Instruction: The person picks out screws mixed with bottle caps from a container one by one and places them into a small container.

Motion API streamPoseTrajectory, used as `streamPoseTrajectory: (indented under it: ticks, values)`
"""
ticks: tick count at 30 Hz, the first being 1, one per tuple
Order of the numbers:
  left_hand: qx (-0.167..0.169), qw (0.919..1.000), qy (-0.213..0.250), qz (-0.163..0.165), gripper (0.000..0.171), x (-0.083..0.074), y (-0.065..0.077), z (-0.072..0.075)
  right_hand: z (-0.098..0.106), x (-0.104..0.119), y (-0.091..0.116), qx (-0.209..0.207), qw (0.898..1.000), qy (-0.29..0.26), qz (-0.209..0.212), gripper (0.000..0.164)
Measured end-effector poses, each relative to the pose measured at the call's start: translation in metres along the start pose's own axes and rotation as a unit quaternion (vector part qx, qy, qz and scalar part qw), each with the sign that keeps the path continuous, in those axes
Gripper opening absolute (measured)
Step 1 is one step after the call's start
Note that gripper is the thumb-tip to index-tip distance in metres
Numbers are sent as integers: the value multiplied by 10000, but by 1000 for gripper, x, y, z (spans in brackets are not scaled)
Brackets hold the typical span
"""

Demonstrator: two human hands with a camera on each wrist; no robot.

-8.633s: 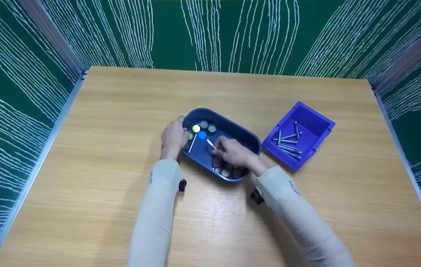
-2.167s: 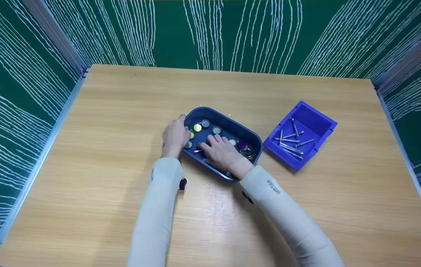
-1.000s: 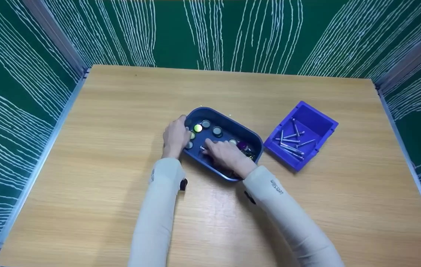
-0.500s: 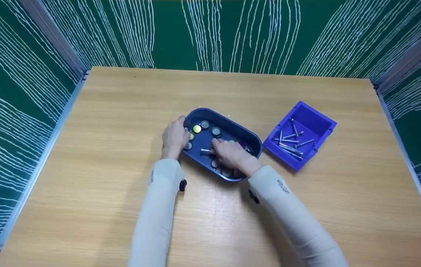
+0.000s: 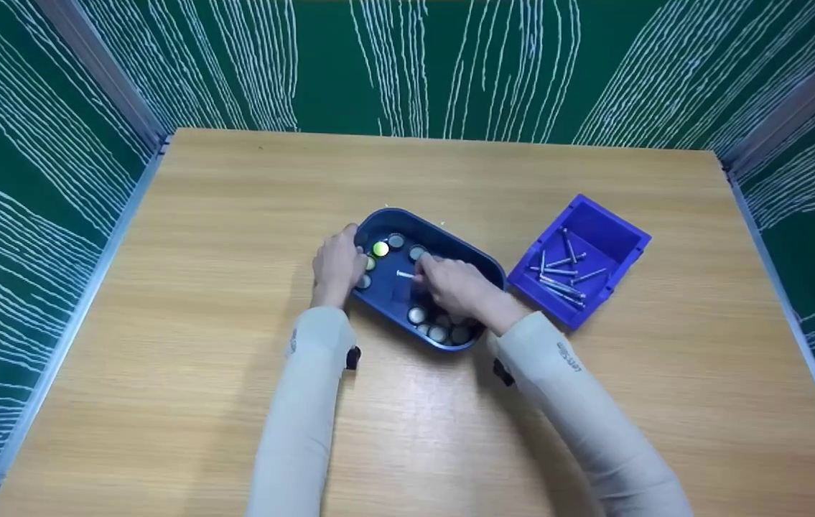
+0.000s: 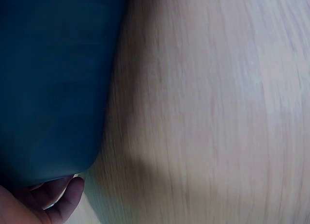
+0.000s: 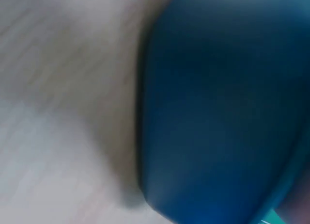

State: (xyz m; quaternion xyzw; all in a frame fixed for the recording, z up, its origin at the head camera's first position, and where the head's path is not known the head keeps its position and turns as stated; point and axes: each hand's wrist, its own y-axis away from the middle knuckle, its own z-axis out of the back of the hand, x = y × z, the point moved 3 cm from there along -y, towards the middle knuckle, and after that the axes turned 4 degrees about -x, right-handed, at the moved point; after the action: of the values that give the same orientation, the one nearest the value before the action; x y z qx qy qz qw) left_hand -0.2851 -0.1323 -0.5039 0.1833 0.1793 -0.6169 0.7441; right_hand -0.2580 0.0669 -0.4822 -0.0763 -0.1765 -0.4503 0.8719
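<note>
A dark blue oval tub sits mid-table with round bottle caps inside, several along its near right end. My left hand grips the tub's left end; in the left wrist view its curled fingers lie against the outer wall. Over the tub, my right hand pinches a thin silver screw between thumb and fingers, its head end pointing left. The right hand covers part of the tub's contents. The right wrist view is blurred and mostly filled by the tub's outer wall.
A purple bin stands angled to the right of the tub, close to its right end. Several silver screws lie in the bin. Green panels with white streaks enclose the wooden table at the back and sides.
My right hand has taken up the screw from the tub floor and moved it up and right. Compared with the oldest frame, the bin holds another screw. My left hand stays on the tub.
</note>
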Motion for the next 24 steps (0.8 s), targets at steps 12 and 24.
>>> streamPoseTrajectory:
  ticks: [12, 24]
  values:
    - [1, 10000, 37, -5, 40, -1, 0, -1, 34, -14, 6, -347, 9991, -234, 7, 22]
    - [54, 10000, 43, 6, 43, -1, 1, -1, 61, -49, 24, -798, 9960, -327, -219, 22]
